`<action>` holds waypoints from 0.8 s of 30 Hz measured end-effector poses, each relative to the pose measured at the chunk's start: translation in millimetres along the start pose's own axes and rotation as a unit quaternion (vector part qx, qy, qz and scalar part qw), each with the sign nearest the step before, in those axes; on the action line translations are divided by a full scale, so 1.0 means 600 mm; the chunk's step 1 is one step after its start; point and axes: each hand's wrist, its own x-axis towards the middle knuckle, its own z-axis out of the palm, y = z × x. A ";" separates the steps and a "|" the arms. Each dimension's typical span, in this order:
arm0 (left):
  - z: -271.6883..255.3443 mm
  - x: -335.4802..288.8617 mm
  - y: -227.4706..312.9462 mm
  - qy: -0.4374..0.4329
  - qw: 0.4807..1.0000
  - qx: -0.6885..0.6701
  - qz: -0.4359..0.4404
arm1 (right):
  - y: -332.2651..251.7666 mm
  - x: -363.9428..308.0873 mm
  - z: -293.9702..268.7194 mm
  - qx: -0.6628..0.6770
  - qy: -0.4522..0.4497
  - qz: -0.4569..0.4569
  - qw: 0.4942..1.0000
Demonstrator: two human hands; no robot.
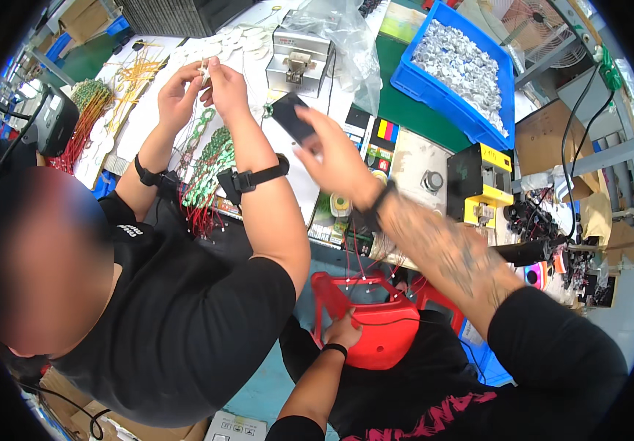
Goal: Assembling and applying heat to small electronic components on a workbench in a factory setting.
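My right hand (335, 158) reaches out over the white worktop, holding a flat black phone (292, 117) by its near end, thumb and fingers on either side. Lower down, my left hand (343, 331) grips the edge of a red plastic stool (383, 331). On the left, a co-worker in a black shirt pinches a small white part (204, 72) between both hands. Below those hands lie bundles of green boards (210, 165) with red wires. A metal-fronted tabletop device (298, 62) stands just beyond the phone.
A blue crate (418, 84) full of small white parts stands at the far right. Nearer are a yellow-and-black machine (489, 165) and a clear plastic bag (357, 44). Thin red wires hang off the table's front edge. The co-worker's arm (276, 213) is close on my left.
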 end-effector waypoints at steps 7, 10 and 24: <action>0.038 0.068 0.004 -0.031 0.990 0.139 0.014 | -0.120 -0.435 -0.199 0.021 -0.333 0.209 0.919; 0.035 0.074 0.007 -0.031 0.989 0.140 0.041 | -0.110 -0.574 -0.308 0.007 -0.428 0.325 0.843; 0.003 0.106 0.050 -0.066 0.960 0.240 0.129 | -0.078 -0.736 -0.427 -0.151 -0.308 0.407 0.846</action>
